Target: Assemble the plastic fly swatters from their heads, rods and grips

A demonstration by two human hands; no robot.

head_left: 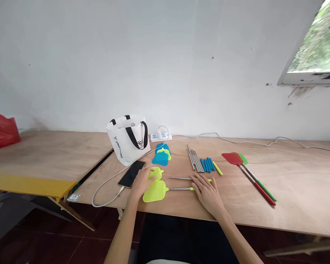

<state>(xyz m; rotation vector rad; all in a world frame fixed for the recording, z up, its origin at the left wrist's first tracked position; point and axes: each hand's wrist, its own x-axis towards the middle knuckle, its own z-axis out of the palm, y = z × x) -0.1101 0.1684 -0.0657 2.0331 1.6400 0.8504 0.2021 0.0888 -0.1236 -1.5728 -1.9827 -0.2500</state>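
A yellow-green fly swatter (155,191) lies on the plywood table (291,190) in front of me, its metal rod pointing right. My left hand (142,183) rests flat on the edge of its mesh head, fingers spread, also touching a second yellow-green mesh head (157,172). My right hand (207,191) lies flat and open over the handle end of the rod. A second thin metal rod (181,178) lies just beyond.
A black phone (131,173) on a white cable lies left of my hand. Behind are a white tote bag (128,138), a power strip (161,136), blue and yellow mesh heads (161,154), metal rods (194,160), blue handles (207,164), and finished red and green swatters (249,176). A red bag (1,131) sits far left.
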